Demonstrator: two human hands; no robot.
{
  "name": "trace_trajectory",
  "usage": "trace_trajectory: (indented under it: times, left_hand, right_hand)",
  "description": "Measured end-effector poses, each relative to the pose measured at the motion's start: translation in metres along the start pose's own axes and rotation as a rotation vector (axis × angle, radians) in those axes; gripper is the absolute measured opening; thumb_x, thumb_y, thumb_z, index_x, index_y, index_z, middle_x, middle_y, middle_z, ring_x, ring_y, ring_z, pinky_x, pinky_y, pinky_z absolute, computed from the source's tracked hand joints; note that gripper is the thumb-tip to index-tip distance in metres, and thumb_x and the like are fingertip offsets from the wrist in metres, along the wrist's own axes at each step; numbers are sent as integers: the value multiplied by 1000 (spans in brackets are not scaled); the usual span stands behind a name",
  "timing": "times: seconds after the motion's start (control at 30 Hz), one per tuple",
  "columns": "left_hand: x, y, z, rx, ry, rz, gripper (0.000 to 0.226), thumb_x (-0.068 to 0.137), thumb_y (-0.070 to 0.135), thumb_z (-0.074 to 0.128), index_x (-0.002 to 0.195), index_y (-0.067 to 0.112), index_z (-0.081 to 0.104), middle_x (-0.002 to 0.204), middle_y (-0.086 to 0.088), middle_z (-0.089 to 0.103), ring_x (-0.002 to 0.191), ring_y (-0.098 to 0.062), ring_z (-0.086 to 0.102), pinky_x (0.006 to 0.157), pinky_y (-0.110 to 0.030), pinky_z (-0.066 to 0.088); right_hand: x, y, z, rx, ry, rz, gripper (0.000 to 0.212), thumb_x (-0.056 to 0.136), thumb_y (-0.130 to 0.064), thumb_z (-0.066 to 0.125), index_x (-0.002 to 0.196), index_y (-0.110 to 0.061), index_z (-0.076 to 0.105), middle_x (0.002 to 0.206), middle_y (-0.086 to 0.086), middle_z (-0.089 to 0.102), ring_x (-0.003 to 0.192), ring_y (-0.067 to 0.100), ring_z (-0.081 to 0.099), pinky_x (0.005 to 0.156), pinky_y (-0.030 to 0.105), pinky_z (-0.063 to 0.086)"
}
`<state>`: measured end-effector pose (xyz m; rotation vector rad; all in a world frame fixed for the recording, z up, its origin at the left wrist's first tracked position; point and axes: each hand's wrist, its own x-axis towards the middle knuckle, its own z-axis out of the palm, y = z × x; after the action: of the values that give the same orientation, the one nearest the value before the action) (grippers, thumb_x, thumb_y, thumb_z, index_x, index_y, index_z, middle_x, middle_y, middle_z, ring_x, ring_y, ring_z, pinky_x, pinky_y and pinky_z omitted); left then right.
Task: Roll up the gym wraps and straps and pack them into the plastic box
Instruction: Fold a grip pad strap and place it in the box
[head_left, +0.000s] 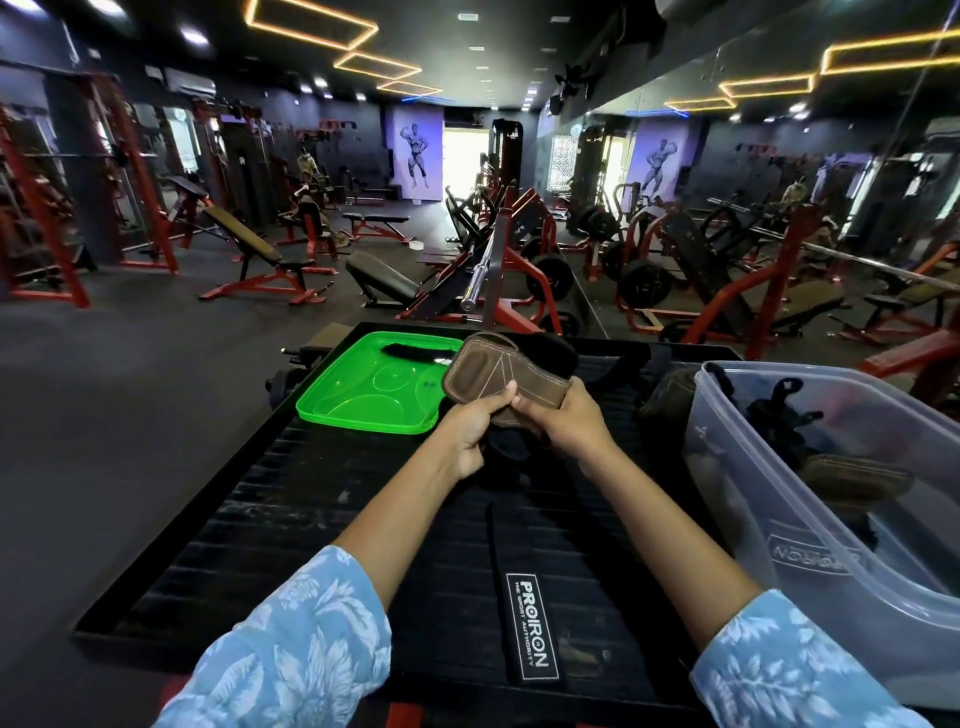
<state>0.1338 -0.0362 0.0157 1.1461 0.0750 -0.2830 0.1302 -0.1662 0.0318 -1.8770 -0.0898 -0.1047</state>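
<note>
Both hands, left hand (470, 434) and right hand (563, 421), pinch a brown stitched leather grip pad (506, 375). The clear plastic box (737, 467) already holds some straps, I'd guess halfway. The black PROIRON wrap (522, 597) still lies flat.

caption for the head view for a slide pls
Both hands hold a brown pad over a black mat, clear box alongside.

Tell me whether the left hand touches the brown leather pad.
Touching. The head view shows the left hand with its thumb pressed on the brown leather pad's lower edge, fingers curled beneath.
</note>
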Motion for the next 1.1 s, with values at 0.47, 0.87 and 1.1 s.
trace_trajectory:
  times: [0.47, 0.87, 1.1]
  left_hand:
    - [11, 10, -15, -206, 551, 71, 42, 90, 31, 60, 120, 2, 56, 116, -18, 63, 103, -35, 62, 91, -52, 49]
    - [7, 9, -14, -164, 624, 161, 20, 89, 10, 61, 104, -3, 60, 101, -17, 62, 88, -27, 60, 87, -43, 52]
    - [6, 3, -5, -19, 574, 219, 29, 90, 9, 60, 118, 4, 57, 119, -15, 63, 87, -17, 55, 59, -21, 44]
  right_hand:
    - [-24, 2, 20, -180, -597, 200, 21, 79, -32, 72, 78, -24, 53, 78, -1, 60, 57, 6, 45, 60, 20, 42]
    - [-26, -45, -21, 667, -462, -42, 26, 90, 3, 39, 95, -6, 63, 74, 1, 71, 60, 7, 65, 53, 13, 50]
    - [-18, -28, -14, -2, -55, -527, 46, 80, 17, 56, 115, -13, 62, 107, 0, 62, 91, -7, 59, 86, 16, 49]
